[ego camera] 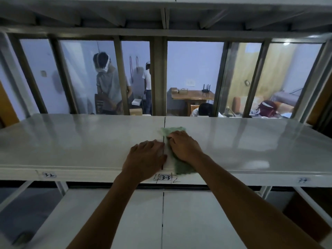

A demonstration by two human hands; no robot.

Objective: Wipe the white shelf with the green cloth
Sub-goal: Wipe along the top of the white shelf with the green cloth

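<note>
- Right hand (184,147) presses flat on the green cloth (177,164), which overhangs the white shelf (80,141) front edge.
- Left hand (146,158) rests flat just beside (fingers relaxed); bare shelf stretches both ways.

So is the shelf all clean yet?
Can't tell how much is already wiped. The right hand presses the green cloth on the white shelf near the middle seam; the left hand rests beside it. Wide stretches on both sides remain.
</note>
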